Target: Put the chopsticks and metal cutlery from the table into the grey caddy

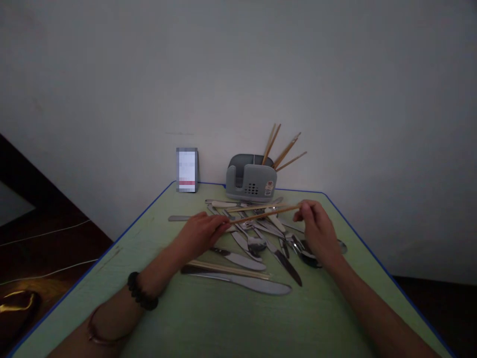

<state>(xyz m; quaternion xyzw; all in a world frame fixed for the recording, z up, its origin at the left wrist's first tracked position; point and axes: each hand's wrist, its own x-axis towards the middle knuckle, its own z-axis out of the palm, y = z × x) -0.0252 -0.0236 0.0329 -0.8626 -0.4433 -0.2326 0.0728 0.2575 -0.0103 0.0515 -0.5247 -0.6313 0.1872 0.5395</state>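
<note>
A wooden chopstick [264, 214] spans the gap between my two hands above a pile of cutlery. My left hand [203, 231] pinches its left end, and my right hand [316, 226] is closed on its right end. Under and around them lie table knives, forks and spoons, among them a spoon [256, 243] and a dark-handled knife [286, 266]. Nearer me, a pair of light chopsticks [234, 269] rests beside a long table knife [257, 284]. A grey cutlery holder [257, 181] stands behind the pile, with several chopsticks [285, 151] leaning out of its right compartment.
A phone [187, 169] with a lit, blurred screen stands upright at the table's back left. The green table [246, 323] has a blue edge and meets a white wall [238, 74]. White cables [48, 231] run across the dark area at left.
</note>
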